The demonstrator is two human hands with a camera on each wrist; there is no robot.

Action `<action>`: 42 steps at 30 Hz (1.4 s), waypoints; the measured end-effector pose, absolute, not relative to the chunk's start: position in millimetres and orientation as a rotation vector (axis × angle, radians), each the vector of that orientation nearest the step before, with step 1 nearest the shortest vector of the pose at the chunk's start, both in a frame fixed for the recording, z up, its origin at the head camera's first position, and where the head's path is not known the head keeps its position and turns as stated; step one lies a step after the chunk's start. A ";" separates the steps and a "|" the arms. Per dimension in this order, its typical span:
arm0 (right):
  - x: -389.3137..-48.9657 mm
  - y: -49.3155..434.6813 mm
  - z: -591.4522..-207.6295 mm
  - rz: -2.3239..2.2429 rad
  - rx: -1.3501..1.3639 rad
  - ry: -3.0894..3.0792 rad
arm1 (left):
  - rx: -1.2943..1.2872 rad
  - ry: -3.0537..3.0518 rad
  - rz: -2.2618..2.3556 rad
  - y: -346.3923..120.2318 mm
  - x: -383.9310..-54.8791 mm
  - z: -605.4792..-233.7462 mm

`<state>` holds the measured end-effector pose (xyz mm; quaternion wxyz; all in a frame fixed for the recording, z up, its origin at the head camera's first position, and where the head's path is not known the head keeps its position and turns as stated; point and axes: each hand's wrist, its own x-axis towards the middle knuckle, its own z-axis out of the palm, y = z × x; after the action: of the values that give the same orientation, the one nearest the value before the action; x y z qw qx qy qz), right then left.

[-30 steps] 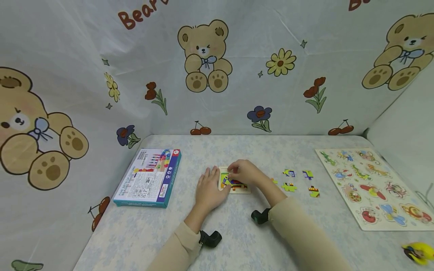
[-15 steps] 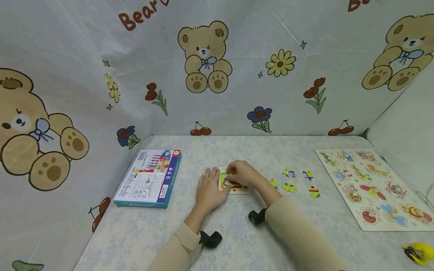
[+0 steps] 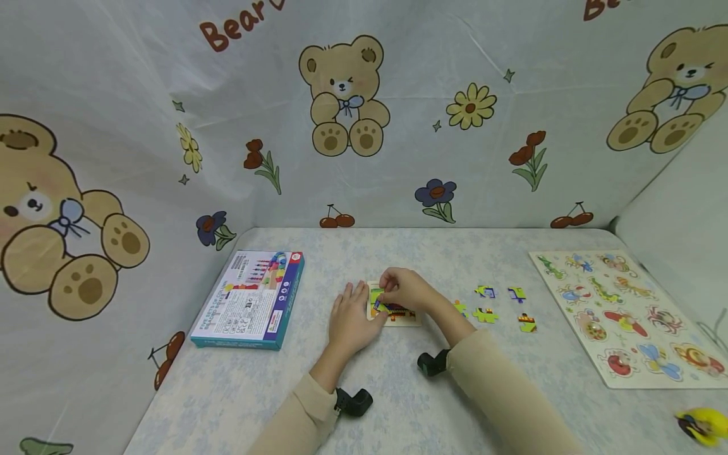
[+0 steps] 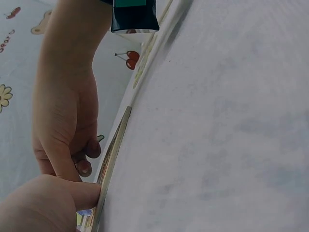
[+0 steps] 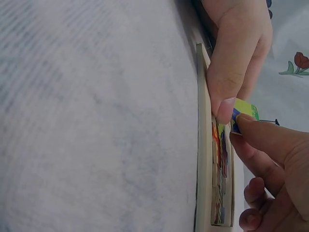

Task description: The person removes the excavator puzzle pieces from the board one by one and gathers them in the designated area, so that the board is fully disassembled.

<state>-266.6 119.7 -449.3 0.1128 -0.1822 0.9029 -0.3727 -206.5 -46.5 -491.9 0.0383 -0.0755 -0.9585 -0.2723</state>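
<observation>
A small wooden puzzle board (image 3: 405, 321) with a light frame lies on the table under both hands. My left hand (image 3: 349, 320) rests at its left side, fingers stretched out flat, with the thumb over the near part of the board. In the right wrist view, my right hand (image 5: 285, 150) pinches a green and blue jigsaw piece (image 5: 247, 109) between thumb and fingers. The piece is tilted up above the frame, close to the left thumb (image 5: 225, 108). Coloured pieces lie inside the board's recess. My right hand (image 3: 408, 291) hides part of the board in the head view.
Several loose jigsaw pieces (image 3: 485, 315) lie to the right of the board. A boxed toy set (image 3: 247, 300) is at the left. A large insect picture board (image 3: 631, 316) and a yellow toy (image 3: 704, 424) lie at the right. A bear-print cloth (image 3: 398, 189) hangs behind.
My right hand and forearm have shifted slightly left over the board, and the pinched piece has turned a little. My left hand stays in place.
</observation>
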 end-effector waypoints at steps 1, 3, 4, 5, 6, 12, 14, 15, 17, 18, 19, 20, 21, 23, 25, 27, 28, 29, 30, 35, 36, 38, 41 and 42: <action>-266.5 120.0 -449.2 -1.107 -0.541 2.645 | -0.231 -2.940 -0.835 -46.4 -206.7 -491.9; -266.5 121.1 -449.5 -1.144 -0.544 2.636 | -0.227 -2.941 -0.833 -46.3 -206.8 -491.9; -266.6 122.1 -449.7 -1.164 -0.541 2.632 | -0.225 -2.943 -0.834 -46.3 -206.8 -492.0; -266.6 123.2 -449.9 -1.188 -0.533 2.623 | -0.223 -2.943 -0.835 -46.3 -206.8 -492.1; -266.8 124.8 -450.0 -1.212 -0.521 2.609 | -0.221 -2.944 -0.838 -46.2 -206.7 -492.1; -269.3 143.1 -445.4 -1.223 -0.476 2.635 | -0.207 -2.943 -0.856 -45.5 -207.1 -492.3; -269.7 153.8 -442.6 -1.205 -0.458 2.663 | -0.200 -2.946 -0.860 -44.9 -207.5 -491.9; -269.8 160.2 -440.9 -1.204 -0.447 2.671 | -0.199 -2.944 -0.869 -44.7 -207.4 -491.6; -270.2 173.8 -438.7 -1.191 -0.407 2.699 | -0.200 -2.939 -0.879 -44.6 -207.3 -491.0; -270.1 181.1 -437.5 -1.185 -0.379 2.705 | -0.199 -2.940 -0.882 -44.7 -207.1 -490.8; -269.9 188.6 -436.2 -1.180 -0.340 2.706 | -0.199 -2.940 -0.883 -44.9 -207.0 -490.9; -270.1 196.4 -435.5 -1.169 -0.299 2.708 | -0.200 -2.940 -0.881 -45.1 -207.0 -491.0; -270.5 204.1 -435.1 -1.153 -0.268 2.716 | -0.201 -2.936 -0.883 -45.3 -206.7 -491.1; -270.8 219.0 -434.4 -1.117 -0.221 2.728 | -0.200 -2.937 -0.879 -45.7 -206.7 -491.4; -271.3 232.9 -434.8 -1.085 -0.201 2.747 | -0.202 -2.935 -0.875 -45.9 -206.6 -491.9; -271.0 245.0 -435.3 -1.042 -0.214 2.783 | -0.208 -2.927 -0.883 -45.7 -206.3 -492.3; -270.5 249.3 -435.3 -1.029 -0.222 2.790 | -0.208 -2.926 -0.885 -45.9 -206.3 -492.2; -270.1 253.3 -435.5 -1.016 -0.219 2.796 | -0.210 -2.923 -0.886 -46.1 -206.3 -492.1; -269.5 256.4 -435.2 -1.000 -0.221 2.801 | -0.208 -2.923 -0.886 -46.3 -206.2 -492.1; -267.6 264.4 -434.6 -0.934 -0.167 2.795 | -0.204 -2.930 -0.871 -46.5 -205.9 -491.9; -267.6 264.9 -435.0 -0.923 -0.149 2.792 | -0.204 -2.929 -0.868 -46.5 -206.0 -492.0; -267.8 265.8 -436.4 -0.899 -0.115 2.783 | -0.207 -2.929 -0.864 -46.4 -206.3 -492.4; -268.3 265.5 -438.9 -0.855 -0.082 2.788 | -0.214 -2.924 -0.866 -46.3 -206.8 -493.0; -268.6 265.2 -439.6 -0.838 -0.082 2.797 | -0.216 -2.924 -0.866 -46.3 -207.0 -493.1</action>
<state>-268.6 265.2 -439.6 0.1102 -0.0279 0.9518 -0.2850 -207.0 -46.3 -493.1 0.0424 -0.0707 -0.9556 -0.2829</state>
